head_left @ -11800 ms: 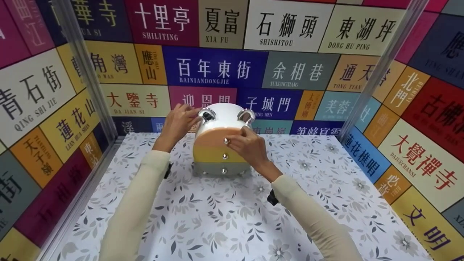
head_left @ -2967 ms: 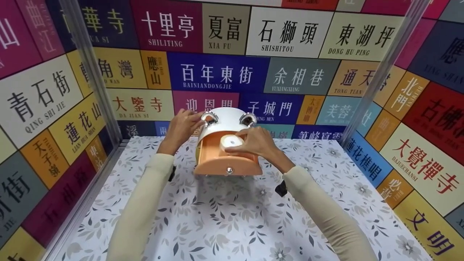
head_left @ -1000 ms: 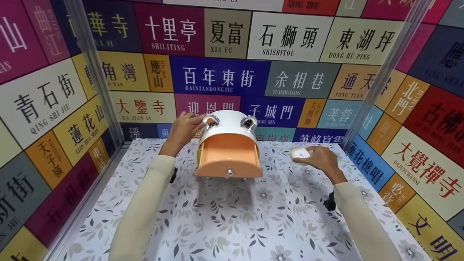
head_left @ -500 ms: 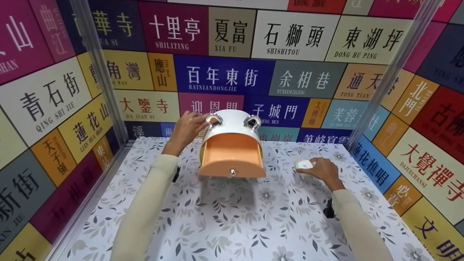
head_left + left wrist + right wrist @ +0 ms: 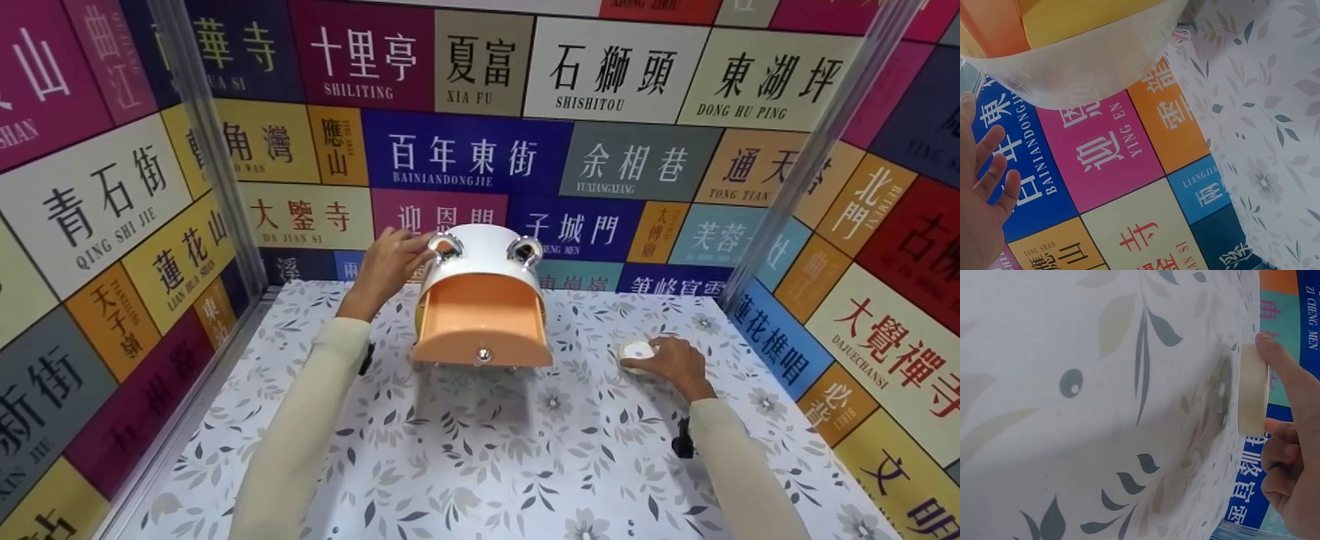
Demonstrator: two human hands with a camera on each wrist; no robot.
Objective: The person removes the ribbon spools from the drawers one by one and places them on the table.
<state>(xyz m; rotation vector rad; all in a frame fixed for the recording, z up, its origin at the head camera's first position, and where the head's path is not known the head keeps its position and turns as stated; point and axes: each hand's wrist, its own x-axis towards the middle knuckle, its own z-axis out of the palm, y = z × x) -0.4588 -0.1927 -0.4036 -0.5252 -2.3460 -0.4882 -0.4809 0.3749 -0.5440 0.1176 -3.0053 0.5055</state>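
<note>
Head view faces forward-down; wrist views close; all share tabletop.

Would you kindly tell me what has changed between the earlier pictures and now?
The orange drawer has come out toward the person. The right hand has let go of its knob, taken hold of the white roll and moved it from the drawer rightward, down near the tabletop. The left hand stayed by the white-topped box, also unmoved.
</note>
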